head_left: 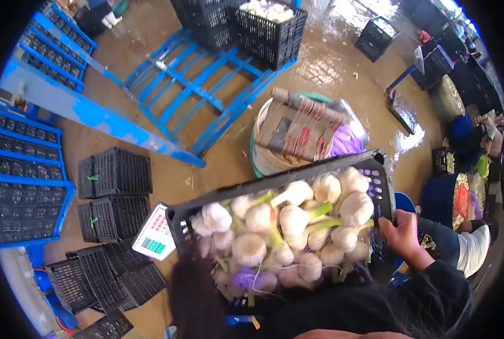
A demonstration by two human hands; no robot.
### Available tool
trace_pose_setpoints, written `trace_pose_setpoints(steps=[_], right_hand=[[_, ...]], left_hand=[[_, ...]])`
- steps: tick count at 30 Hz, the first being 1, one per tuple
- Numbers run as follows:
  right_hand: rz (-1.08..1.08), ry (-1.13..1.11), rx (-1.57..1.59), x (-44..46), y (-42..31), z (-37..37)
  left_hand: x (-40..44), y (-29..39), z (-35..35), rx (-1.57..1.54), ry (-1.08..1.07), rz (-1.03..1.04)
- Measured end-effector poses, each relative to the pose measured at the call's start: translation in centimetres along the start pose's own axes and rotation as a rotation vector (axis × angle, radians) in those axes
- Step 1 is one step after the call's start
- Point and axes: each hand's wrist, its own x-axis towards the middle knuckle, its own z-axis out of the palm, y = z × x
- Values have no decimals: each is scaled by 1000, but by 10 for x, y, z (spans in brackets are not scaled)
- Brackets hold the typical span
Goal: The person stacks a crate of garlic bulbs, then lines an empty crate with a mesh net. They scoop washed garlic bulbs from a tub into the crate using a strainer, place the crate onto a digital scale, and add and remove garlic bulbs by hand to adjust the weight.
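A black plastic crate [381, 195] full of garlic bulbs [293, 220] with cut green stems is held tilted in front of my body. My right hand [401, 233] grips its right end wall, thumb on the outside and the other fingers hidden by the crate. Dark hair and a black sleeve cover the crate's near left corner, and my left hand does not show. Just beyond the left end stands a white scale display [154, 233] with red marks and a green panel.
Ahead stands a round tub [257, 155] topped with folded cardboard [297, 127]. A blue metal pallet frame [192, 90] bears stacked crates [271, 34]. More black crates [116, 172] stand at left. A seated person [450, 243] is close at right, and the floor [325, 70] looks wet.
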Motion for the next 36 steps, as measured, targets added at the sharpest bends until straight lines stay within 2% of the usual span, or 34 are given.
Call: trace_pose_setpoints(steps=[2,3,4,6,10,11,13,16,20,23,24,25,30,33,36], right_hand=[[24,103,120,5,5,-12],[52,181,220,12,6,-17],[43,200,235,19,4,-20],[55,313,352,41,-6,-25],[19,422,529,81,-39,-29],[7,444,618,108,-54,-30],[40,500,588,131,-79,-26],[66,610,576,172,-118,-4],[91,636,572,155,-137,-6],[88,592,524,171,-188,-3],[69,570,515,162,-154,-16],[60,569,522,164,-151,-17],[9,550,468,166,-156,-18],[2,515,457,164,-166,-21],[-21,467,317,180,-165,-38]], left_hand=[[-46,193,121,6,-61,195],[-50,231,143,20,-39,318],[-49,259,157,41,-14,435],[-32,305,177,106,-6,529],[18,375,212,-36,-123,623],[49,416,234,-10,-159,631],[89,450,257,16,-243,652],[163,494,288,24,-305,626],[165,507,287,10,-330,625],[198,535,268,29,-284,562],[171,513,283,36,-257,557],[169,512,284,48,-245,564],[173,510,275,274,-55,624],[146,528,257,393,15,622],[140,539,246,445,-32,573]])
